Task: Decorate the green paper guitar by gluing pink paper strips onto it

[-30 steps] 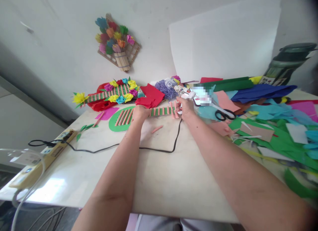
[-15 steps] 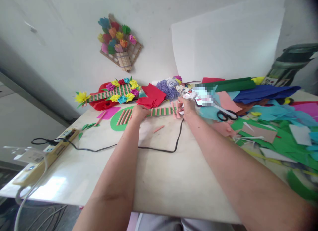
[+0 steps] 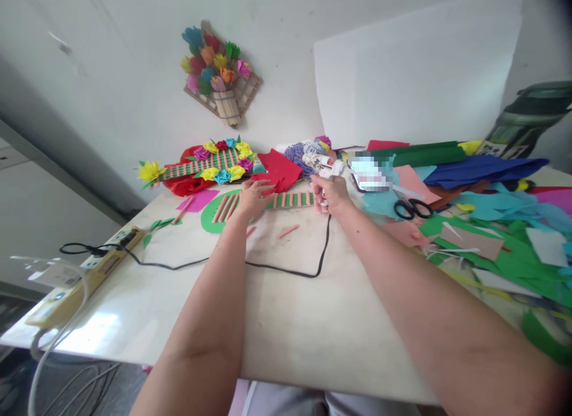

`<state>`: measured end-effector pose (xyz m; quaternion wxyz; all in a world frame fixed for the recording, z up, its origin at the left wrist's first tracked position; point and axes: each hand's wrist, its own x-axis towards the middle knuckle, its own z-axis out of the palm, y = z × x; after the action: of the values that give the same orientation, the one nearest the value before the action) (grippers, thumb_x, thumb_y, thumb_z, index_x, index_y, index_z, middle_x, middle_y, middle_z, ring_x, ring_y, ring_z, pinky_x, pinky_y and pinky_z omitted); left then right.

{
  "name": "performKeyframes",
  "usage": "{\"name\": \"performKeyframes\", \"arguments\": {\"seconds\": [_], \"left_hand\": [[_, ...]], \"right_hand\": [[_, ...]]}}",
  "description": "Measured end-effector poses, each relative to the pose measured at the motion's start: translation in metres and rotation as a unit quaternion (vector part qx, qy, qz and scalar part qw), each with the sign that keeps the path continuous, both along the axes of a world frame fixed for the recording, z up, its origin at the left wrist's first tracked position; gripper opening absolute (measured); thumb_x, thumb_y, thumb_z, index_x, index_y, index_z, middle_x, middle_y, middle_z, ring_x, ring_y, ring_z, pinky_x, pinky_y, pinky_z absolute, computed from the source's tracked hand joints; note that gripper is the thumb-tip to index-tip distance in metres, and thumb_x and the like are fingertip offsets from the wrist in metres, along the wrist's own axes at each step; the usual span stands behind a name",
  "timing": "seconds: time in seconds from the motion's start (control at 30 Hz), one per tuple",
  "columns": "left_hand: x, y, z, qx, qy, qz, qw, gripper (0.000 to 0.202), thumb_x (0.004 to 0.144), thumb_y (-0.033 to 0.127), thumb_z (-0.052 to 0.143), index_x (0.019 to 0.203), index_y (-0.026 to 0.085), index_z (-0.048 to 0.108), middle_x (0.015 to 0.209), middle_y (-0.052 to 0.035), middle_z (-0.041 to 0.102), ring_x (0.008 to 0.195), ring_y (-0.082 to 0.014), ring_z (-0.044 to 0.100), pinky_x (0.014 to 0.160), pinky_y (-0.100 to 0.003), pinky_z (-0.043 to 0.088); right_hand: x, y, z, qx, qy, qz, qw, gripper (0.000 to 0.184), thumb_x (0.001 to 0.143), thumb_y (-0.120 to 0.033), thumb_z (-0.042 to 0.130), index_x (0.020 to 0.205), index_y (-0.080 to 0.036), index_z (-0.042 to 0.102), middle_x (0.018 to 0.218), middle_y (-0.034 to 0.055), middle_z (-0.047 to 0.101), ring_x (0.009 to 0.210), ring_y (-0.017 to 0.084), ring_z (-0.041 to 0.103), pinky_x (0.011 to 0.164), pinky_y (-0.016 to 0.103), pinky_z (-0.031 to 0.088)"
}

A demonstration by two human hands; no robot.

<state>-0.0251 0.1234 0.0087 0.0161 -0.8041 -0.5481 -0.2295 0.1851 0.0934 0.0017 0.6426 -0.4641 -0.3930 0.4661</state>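
Observation:
A green guitar-shaped cutout lies on the table, with pink rolled-paper sticks set across its body and neck. Over the middle of it is my left hand, fingers spread, with nothing visible in its grip. My right hand is closed around a white glue gun at the neck's right end; its black cord trails down from the hand. My fingers hide part of the gun and the neck's end. A loose pink stick rests on the table in front of the neck.
A finished paper guitar with flowers leans at the back left. To the right lie black-handled scissors and heaped coloured paper. A power strip sits along the left edge. A dark bottle stands at the back right.
My left hand's fingers have spread and lifted from the cutout. My right hand has shifted slightly left with the glue gun. Another pink stick now shows beside my left forearm.

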Motion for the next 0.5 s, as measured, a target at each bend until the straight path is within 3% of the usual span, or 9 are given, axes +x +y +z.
{"name": "performKeyframes", "arguments": {"seconds": [0.33, 0.5], "left_hand": [[-0.004, -0.001, -0.008, -0.038, 0.053, -0.017, 0.998, 0.033, 0.082, 0.033, 0.049, 0.113, 0.027, 0.06, 0.135, 0.0028, 0.044, 0.133, -0.0238, 0.016, 0.108, -0.038, 0.016], [-0.002, -0.001, -0.012, -0.056, 0.062, -0.005, 0.996, 0.036, 0.083, 0.035, 0.045, 0.117, 0.03, 0.056, 0.134, 0.0057, 0.045, 0.133, -0.026, 0.015, 0.107, -0.042, 0.017]], "right_hand": [[0.001, -0.001, 0.0, -0.008, -0.025, 0.013, 1.0, 0.027, 0.062, -0.036, 0.065, 0.054, -0.016, 0.047, 0.036, -0.0044, 0.044, 0.026, 0.007, 0.036, 0.023, 0.017, 0.023], [0.001, -0.003, 0.001, 0.006, -0.036, 0.015, 0.999, 0.025, 0.062, -0.035, 0.063, 0.056, -0.017, 0.048, 0.037, -0.0047, 0.045, 0.027, 0.007, 0.037, 0.023, 0.017, 0.024]]}}
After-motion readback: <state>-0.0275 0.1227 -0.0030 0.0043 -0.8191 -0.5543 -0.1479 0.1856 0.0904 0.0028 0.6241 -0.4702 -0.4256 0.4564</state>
